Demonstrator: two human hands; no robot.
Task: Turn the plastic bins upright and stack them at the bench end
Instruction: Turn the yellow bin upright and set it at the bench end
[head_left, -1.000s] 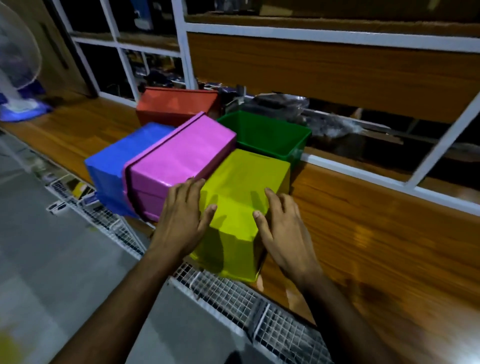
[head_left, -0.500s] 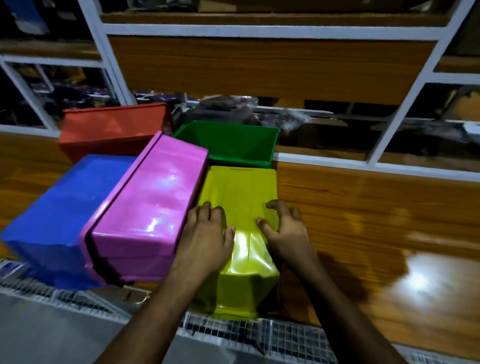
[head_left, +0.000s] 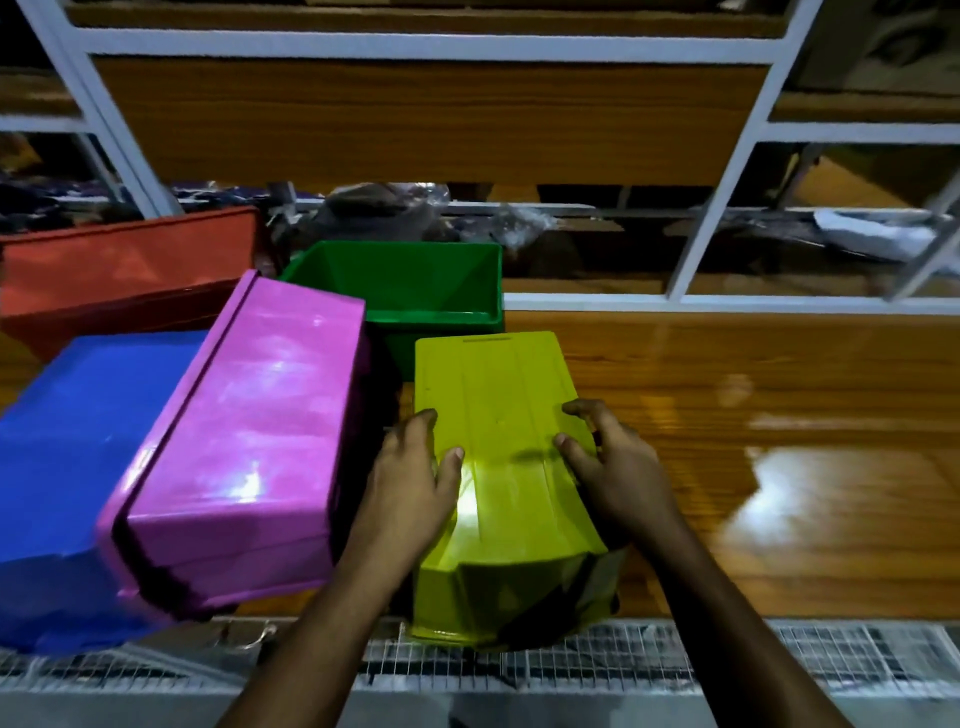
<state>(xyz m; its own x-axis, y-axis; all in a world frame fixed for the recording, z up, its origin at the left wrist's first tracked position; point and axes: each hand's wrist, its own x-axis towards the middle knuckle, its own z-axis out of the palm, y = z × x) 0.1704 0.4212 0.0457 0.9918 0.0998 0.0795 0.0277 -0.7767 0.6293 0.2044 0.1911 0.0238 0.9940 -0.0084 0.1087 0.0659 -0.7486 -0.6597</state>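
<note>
Yellow bin (head_left: 498, 415) lay upside down at the worktop (head_left: 753, 415) edge, six o'clock.
Left hand (head_left: 410, 483) and right hand (head_left: 618, 467) gripped its sides; fingers past the edges were hidden, its near rim shadowed.

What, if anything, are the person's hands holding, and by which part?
Both hands hold the upside-down yellow-green bin: the left hand grips its left side, the right hand its right side, thumbs lying on the upturned base.

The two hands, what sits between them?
In the head view, the upside-down yellow-green bin lies between the left hand and the right hand, which grip its opposite sides, thumbs resting on its upturned bottom.
</note>
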